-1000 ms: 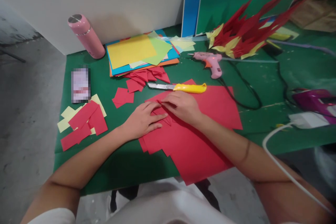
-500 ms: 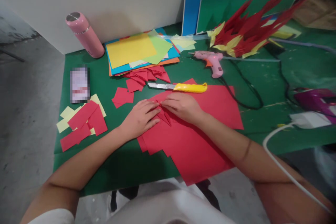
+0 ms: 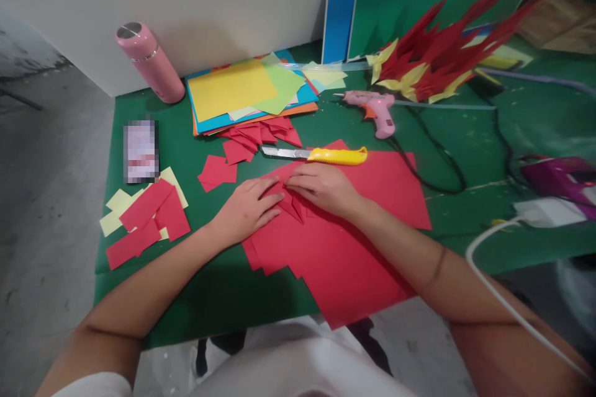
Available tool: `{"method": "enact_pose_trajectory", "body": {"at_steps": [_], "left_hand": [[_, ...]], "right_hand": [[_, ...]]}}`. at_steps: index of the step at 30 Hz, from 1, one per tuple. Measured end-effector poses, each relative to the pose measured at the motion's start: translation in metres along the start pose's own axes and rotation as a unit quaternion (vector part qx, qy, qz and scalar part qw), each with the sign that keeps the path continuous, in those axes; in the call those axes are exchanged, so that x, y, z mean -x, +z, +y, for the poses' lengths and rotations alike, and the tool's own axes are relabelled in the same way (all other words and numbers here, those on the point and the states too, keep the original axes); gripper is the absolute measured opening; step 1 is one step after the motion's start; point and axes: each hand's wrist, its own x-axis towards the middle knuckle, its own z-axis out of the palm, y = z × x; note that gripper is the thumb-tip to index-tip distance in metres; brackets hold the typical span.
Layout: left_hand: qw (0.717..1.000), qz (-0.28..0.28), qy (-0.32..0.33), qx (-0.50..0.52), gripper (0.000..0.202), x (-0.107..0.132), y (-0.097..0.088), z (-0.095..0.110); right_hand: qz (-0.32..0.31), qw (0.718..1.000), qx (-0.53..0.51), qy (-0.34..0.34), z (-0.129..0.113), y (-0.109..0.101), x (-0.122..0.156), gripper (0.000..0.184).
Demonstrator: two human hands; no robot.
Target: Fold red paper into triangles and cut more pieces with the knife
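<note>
A small piece of folded red paper (image 3: pixel 292 208) lies between my hands, its pointed flaps towards me. My left hand (image 3: pixel 244 208) has its fingertips on the left side of the fold. From the right, my right hand (image 3: pixel 326 188) grips the top of the same piece, thumb and fingers together; the fingertips of both hands almost meet there. Underneath are large red paper sheets (image 3: pixel 363 260), overlapping unevenly. Just beyond my right hand rests a utility knife (image 3: pixel 338 156) with a yellow handle, its blade out and pointing left.
Folded red pieces (image 3: pixel 246 136) lie before a stack of coloured paper (image 3: pixel 233 90). Leftward are red and yellow scraps (image 3: pixel 149 214), a phone (image 3: pixel 141 152) and a pink bottle (image 3: pixel 153 65). A pink glue gun (image 3: pixel 379 111), its cord and a red-yellow paper flame (image 3: pixel 433 56) occupy the back right.
My left fingertips have shifted very slightly away from the right hand's fingertips at the top of the fold. Everything else stays in place.
</note>
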Motion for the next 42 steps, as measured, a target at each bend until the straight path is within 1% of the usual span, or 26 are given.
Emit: {"method": "enact_pose_trajectory", "body": {"at_steps": [4, 10, 14, 21, 25, 31, 38, 42], "left_hand": [[1.0, -0.019, -0.014, -0.009, 0.036, -0.001, 0.001, 0.001], [1.0, -0.003, -0.009, -0.014, 0.043, -0.001, 0.003, 0.001], [1.0, -0.011, -0.013, -0.017, 0.045, -0.001, 0.004, 0.001], [0.999, -0.025, -0.019, -0.021, 0.046, -0.001, 0.005, 0.0], [1.0, -0.018, -0.009, -0.022, 0.045, 0.0, 0.005, -0.001], [1.0, -0.005, -0.002, -0.031, 0.046, 0.0, 0.005, 0.0], [0.998, -0.015, -0.001, -0.056, 0.045, -0.001, 0.005, 0.002], [0.999, -0.015, 0.0, -0.048, 0.043, -0.001, 0.004, 0.004]], "right_hand": [[-0.002, 1.0, -0.006, 0.004, -0.001, 0.0, -0.001, 0.032], [0.001, 1.0, 0.017, -0.012, -0.003, -0.001, -0.001, 0.034], [0.0, 0.999, 0.038, -0.027, -0.003, -0.002, 0.0, 0.035], [-0.01, 0.999, 0.034, -0.027, -0.002, -0.001, 0.001, 0.035], [-0.012, 0.999, 0.041, -0.022, -0.002, 0.0, 0.001, 0.037], [0.002, 0.999, 0.042, -0.026, -0.001, 0.002, 0.002, 0.036], [-0.02, 0.998, 0.059, -0.027, -0.005, -0.003, 0.001, 0.035], [-0.027, 0.997, 0.06, -0.051, -0.005, -0.011, 0.0, 0.032]]}}
